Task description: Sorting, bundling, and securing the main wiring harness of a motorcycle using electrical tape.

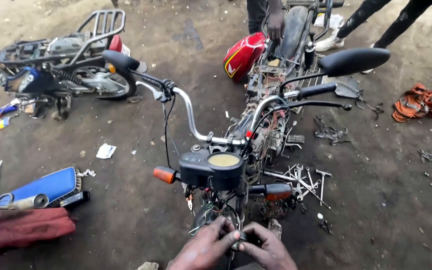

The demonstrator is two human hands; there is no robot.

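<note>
Left hand [203,247] and right hand [266,248] meet at the frame's bottom edge, fingertips [236,235] pinched narrow on a small dark part [241,238] held between them, just below the wire tangle [223,205]. Above sits the instrument cluster [213,169] with orange indicators [164,174]. Beyond: handlebar [196,122], red tank [243,55], wrenches [303,182] on the dirt.

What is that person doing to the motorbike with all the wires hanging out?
A person is bent over the front of a stripped motorbike. Both the left hand and the right hand pinch a small dark part just below the instrument panel, amid loose wires. Spanners lie on the dirt beside it. Another person's hand rests on the bike's far end, near the red fuel tank. A second bike stands at the left.
</note>
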